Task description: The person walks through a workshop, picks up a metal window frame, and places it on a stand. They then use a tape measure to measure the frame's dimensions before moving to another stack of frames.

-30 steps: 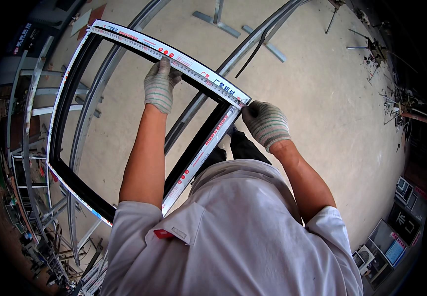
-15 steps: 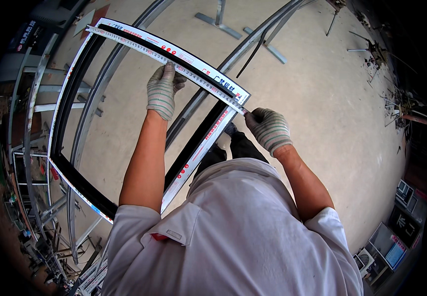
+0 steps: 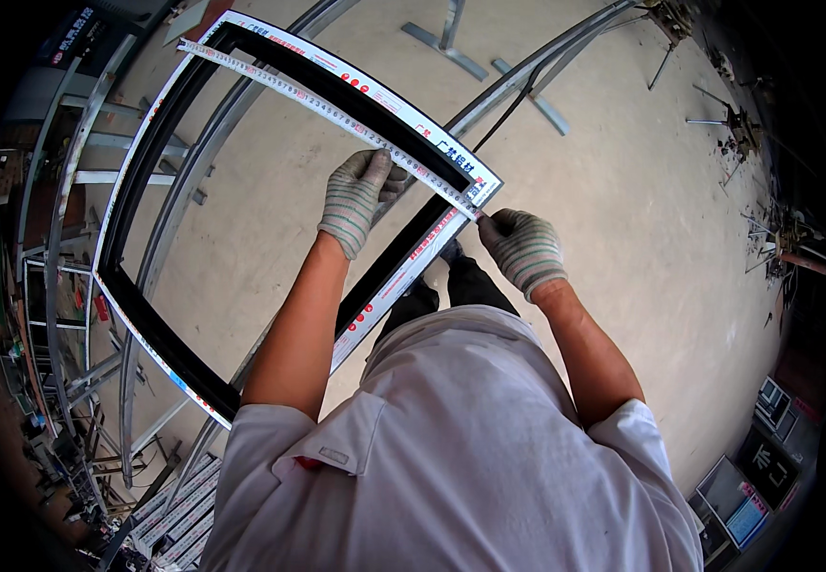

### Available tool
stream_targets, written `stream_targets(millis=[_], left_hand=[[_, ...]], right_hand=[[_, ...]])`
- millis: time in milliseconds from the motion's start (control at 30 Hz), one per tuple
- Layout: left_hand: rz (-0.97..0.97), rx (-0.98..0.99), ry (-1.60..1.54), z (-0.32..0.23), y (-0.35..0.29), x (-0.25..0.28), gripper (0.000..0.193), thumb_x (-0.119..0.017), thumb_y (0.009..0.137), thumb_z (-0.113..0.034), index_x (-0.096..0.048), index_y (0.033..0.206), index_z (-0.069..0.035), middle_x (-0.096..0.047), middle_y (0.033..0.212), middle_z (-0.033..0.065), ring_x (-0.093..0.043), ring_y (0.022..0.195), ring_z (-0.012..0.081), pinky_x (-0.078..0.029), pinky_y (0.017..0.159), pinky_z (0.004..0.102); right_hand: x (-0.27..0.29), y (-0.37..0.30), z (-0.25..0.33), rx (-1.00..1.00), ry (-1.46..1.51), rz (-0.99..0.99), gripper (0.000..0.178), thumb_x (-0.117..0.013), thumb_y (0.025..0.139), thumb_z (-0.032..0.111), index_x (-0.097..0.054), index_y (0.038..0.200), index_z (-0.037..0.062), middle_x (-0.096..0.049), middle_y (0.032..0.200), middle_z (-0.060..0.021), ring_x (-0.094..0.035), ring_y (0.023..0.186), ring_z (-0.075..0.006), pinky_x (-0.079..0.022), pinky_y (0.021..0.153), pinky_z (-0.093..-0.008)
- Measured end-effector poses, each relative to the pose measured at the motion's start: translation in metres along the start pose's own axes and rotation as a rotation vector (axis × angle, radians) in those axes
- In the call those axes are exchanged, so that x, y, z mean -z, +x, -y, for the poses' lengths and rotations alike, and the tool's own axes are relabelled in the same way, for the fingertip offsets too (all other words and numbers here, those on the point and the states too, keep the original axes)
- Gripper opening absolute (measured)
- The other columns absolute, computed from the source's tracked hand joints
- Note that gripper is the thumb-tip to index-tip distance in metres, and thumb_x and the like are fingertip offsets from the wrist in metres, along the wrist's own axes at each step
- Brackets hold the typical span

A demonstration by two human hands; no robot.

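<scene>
A rectangular frame, black inside with white printed film along its faces, lies in front of me on curved metal rails. The pale blade of a tape measure stretches over its far side, from the far left corner to the right corner. My left hand, in a striped knit glove, is closed on the blade right of its middle, thumb on top. At the frame's right corner my right hand, gloved alike, closes round the near end of the tape measure; the fingers hide what lies inside them.
Grey metal rails run under the frame, with flat feet on the concrete floor. More metal racking stands at left. Clamp-like metal hardware is at far right, and white-wrapped bars lie at lower left.
My left hand has moved right and nearer along the tape blade. The blade has shifted nearer, now partly over the frame's opening. In view, the frame sits slightly farther right. My right hand stays nearly still.
</scene>
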State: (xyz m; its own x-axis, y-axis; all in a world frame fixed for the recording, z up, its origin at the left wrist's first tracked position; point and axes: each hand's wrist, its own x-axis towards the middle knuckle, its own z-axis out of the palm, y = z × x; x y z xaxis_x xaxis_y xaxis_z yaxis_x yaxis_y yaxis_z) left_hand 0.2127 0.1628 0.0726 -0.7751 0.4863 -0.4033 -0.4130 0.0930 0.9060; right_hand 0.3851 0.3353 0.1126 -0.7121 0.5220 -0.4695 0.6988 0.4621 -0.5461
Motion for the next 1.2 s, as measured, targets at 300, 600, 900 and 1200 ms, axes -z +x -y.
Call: stream_targets(millis=[300,600,900,1200], left_hand=[[0.041,-0.367,0.774,0.051,-0.082,-0.014,0.038,-0.068,0.085,-0.022,-0.057,0.114,-0.002,-0.06,0.109,0.0144,-0.061,0.097,0.0265,-0.05,0.084,0.0372],[0.011,-0.478,1.18,0.054,-0.108,-0.02,0.057,-0.065,0.083,-0.025,-0.045,0.131,0.0,-0.052,0.123,0.0206,-0.055,0.108,0.0357,-0.047,0.09,0.0449],[-0.029,-0.536,1.176,0.06,-0.109,-0.019,0.056,-0.065,0.083,-0.027,-0.045,0.129,-0.001,-0.055,0.12,0.0193,-0.057,0.104,0.0342,-0.047,0.087,0.0443],[-0.104,-0.496,1.233,0.054,-0.115,-0.029,0.052,-0.063,0.083,-0.032,-0.05,0.126,-0.004,-0.057,0.116,0.0171,-0.06,0.1,0.034,-0.049,0.086,0.0439]], right_hand=[[-0.007,-0.003,-0.009,-0.065,0.178,0.039,0.031,-0.065,0.087,0.032,-0.07,0.089,0.0007,-0.063,0.066,-0.0052,-0.052,0.06,-0.0112,-0.047,0.062,-0.0289],[-0.026,-0.011,-0.031,-0.097,0.433,-0.024,0.025,-0.066,0.087,0.024,-0.07,0.086,-0.0012,-0.064,0.066,-0.0034,-0.049,0.06,-0.0073,-0.044,0.059,-0.0256],[-0.016,-0.028,-0.043,-0.17,0.439,-0.048,0.028,-0.066,0.088,0.026,-0.068,0.079,-0.0009,-0.057,0.059,0.0,-0.042,0.056,-0.0066,-0.039,0.052,-0.0266],[0.003,-0.035,-0.088,-0.044,0.415,-0.037,0.026,-0.067,0.087,0.025,-0.069,0.08,0.0002,-0.059,0.059,-0.0008,-0.047,0.053,-0.008,-0.042,0.053,-0.0263]])
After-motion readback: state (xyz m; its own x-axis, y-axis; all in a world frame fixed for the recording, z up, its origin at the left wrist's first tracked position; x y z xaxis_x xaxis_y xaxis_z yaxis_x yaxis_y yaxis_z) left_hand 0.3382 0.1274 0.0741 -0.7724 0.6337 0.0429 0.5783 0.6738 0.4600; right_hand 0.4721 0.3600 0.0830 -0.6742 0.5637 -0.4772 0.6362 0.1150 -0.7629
